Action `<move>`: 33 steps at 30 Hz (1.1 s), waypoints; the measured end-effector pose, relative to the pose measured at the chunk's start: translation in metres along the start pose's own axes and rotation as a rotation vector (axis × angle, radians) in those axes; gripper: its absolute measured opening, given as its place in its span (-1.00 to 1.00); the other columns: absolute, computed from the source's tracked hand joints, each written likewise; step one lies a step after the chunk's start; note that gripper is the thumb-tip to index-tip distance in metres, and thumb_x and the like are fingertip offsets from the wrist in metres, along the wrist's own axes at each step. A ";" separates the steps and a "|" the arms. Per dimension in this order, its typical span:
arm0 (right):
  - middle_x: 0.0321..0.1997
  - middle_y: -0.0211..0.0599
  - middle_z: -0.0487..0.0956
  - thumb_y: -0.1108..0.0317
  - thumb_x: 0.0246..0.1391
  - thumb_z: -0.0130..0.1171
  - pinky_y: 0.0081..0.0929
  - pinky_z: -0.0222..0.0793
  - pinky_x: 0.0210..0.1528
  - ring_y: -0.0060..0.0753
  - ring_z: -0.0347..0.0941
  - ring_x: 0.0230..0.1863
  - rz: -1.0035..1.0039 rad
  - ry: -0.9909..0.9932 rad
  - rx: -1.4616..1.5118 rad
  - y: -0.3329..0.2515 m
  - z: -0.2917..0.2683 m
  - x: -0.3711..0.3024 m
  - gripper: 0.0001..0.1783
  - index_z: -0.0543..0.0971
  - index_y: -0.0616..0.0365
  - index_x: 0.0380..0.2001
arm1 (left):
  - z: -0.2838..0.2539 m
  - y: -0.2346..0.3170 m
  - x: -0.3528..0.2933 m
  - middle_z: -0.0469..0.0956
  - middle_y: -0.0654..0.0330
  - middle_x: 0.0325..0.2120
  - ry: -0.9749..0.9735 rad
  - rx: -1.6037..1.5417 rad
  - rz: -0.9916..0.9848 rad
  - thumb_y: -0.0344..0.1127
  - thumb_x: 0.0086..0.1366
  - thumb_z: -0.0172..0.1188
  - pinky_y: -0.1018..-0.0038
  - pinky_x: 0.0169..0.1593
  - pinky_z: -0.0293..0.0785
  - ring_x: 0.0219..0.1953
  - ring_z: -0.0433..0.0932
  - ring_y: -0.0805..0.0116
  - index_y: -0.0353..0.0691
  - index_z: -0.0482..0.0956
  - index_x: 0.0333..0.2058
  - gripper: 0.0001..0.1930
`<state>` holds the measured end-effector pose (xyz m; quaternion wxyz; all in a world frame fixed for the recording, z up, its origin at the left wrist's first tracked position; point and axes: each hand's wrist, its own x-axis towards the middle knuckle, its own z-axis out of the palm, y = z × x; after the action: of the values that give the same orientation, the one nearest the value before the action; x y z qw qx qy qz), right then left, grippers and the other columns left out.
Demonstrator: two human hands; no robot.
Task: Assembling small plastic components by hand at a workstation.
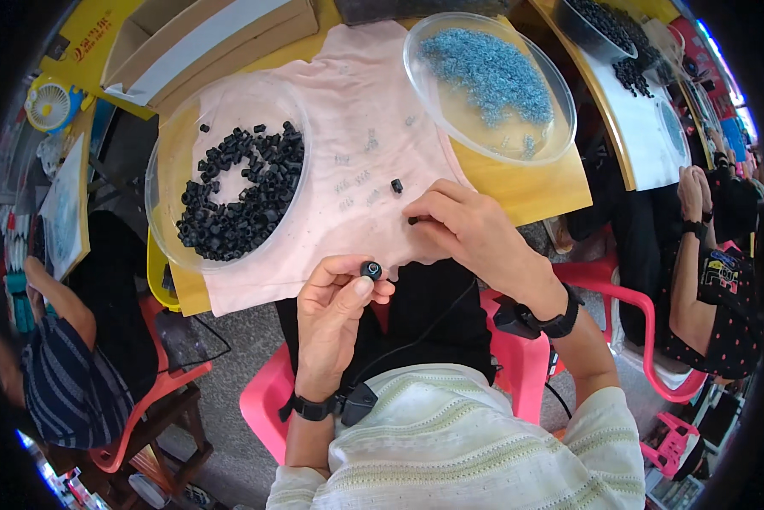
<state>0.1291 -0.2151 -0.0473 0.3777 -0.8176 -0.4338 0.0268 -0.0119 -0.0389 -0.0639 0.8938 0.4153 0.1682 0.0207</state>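
My left hand (pixel 335 310) pinches a small black cylindrical part (pixel 371 269) between thumb and fingers, its hollow round end facing up. To its right, over the cloth's near edge, my right hand (pixel 475 225) is closed at the fingertips on a small black piece (pixel 413 220), mostly hidden. One loose black part (pixel 396 185) lies on the pink cloth (pixel 331 93) just beyond the right fingertips. Small clear pieces (pixel 361 177) are scattered in little groups on the cloth. Many black parts (pixel 237 200) fill a round clear tray (pixel 150 202) at the left.
At the far right, another round clear tray (pixel 571 127) holds many tiny bluish clear pieces (pixel 488 72). A cardboard box (pixel 216 47) stands at the back left. People sit at both sides, one with hands (pixel 695 194) together by the right-hand table. Pink chair arms (pixel 267 399) flank me.
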 end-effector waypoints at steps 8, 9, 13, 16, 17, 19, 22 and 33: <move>-0.31 -0.32 0.61 0.43 0.16 0.25 -0.65 0.42 -0.41 -0.65 0.54 -0.39 0.438 -0.135 0.697 -0.044 -0.022 0.002 -0.84 0.62 0.27 -0.21 | 0.001 0.006 0.000 0.61 0.04 -0.26 -0.033 -0.051 0.053 -0.50 0.32 0.17 0.46 -0.11 0.61 -0.22 0.65 0.30 -0.39 0.49 -0.12 -0.82; -0.30 -0.34 0.61 0.43 0.16 0.25 -0.67 0.42 -0.41 -0.66 0.54 -0.38 0.409 -0.114 0.730 -0.045 -0.020 0.001 -0.83 0.63 0.26 -0.20 | 0.002 0.006 0.000 0.62 0.03 -0.26 -0.037 -0.041 0.055 -0.51 0.31 0.18 0.46 -0.12 0.61 -0.22 0.66 0.30 -0.39 0.49 -0.12 -0.82; -0.30 -0.37 0.60 0.44 0.16 0.25 -0.70 0.42 -0.39 -0.66 0.54 -0.36 0.323 -0.055 0.798 -0.047 -0.015 -0.001 -0.84 0.66 0.25 -0.19 | 0.005 0.005 -0.002 0.63 0.01 -0.24 -0.063 -0.025 0.049 -0.52 0.29 0.21 0.45 -0.12 0.62 -0.23 0.66 0.29 -0.40 0.50 -0.14 -0.82; -0.31 -0.36 0.59 0.45 0.16 0.25 -0.70 0.42 -0.39 -0.64 0.54 -0.36 0.299 -0.051 0.804 -0.049 -0.013 -0.002 -0.84 0.66 0.26 -0.20 | 0.006 0.004 -0.004 0.63 0.01 -0.23 -0.061 -0.042 0.039 -0.52 0.29 0.22 0.44 -0.14 0.63 -0.24 0.67 0.28 -0.40 0.51 -0.15 -0.82; -0.31 -0.36 0.59 0.45 0.16 0.25 -0.71 0.43 -0.39 -0.64 0.54 -0.36 0.294 -0.051 0.805 -0.049 -0.013 -0.002 -0.84 0.66 0.26 -0.20 | 0.007 0.004 -0.004 0.63 0.01 -0.24 -0.067 -0.051 0.040 -0.52 0.29 0.22 0.44 -0.14 0.64 -0.24 0.67 0.28 -0.40 0.51 -0.15 -0.82; -0.31 -0.36 0.59 0.45 0.16 0.25 -0.70 0.43 -0.39 -0.64 0.54 -0.36 0.278 -0.056 0.775 -0.049 -0.012 -0.002 -0.84 0.66 0.26 -0.21 | 0.008 0.004 -0.004 0.63 0.02 -0.25 -0.072 -0.056 0.039 -0.52 0.29 0.22 0.44 -0.14 0.64 -0.24 0.67 0.28 -0.40 0.51 -0.15 -0.82; -0.32 -0.36 0.59 0.45 0.16 0.25 -0.71 0.43 -0.39 -0.64 0.54 -0.37 0.274 -0.062 0.747 -0.049 -0.011 -0.002 -0.85 0.67 0.26 -0.21 | 0.010 0.005 -0.006 0.64 0.03 -0.26 -0.066 -0.045 0.035 -0.52 0.28 0.23 0.44 -0.14 0.64 -0.25 0.67 0.29 -0.40 0.51 -0.15 -0.81; -0.34 -0.42 0.57 0.43 0.17 0.23 -0.74 0.36 -0.48 -0.69 0.46 -0.47 0.303 -0.140 0.810 -0.047 -0.012 -0.003 -0.81 0.69 0.16 -0.15 | 0.007 0.008 -0.009 0.64 -0.02 -0.26 -0.092 -0.065 -0.006 -0.51 0.30 0.20 0.46 -0.18 0.63 -0.27 0.67 0.30 -0.38 0.51 -0.13 -0.81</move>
<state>0.0992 -0.2080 -0.0091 0.6295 -0.6541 -0.2880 0.3051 -0.0173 -0.0406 -0.0510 0.9137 0.3859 0.1273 0.0046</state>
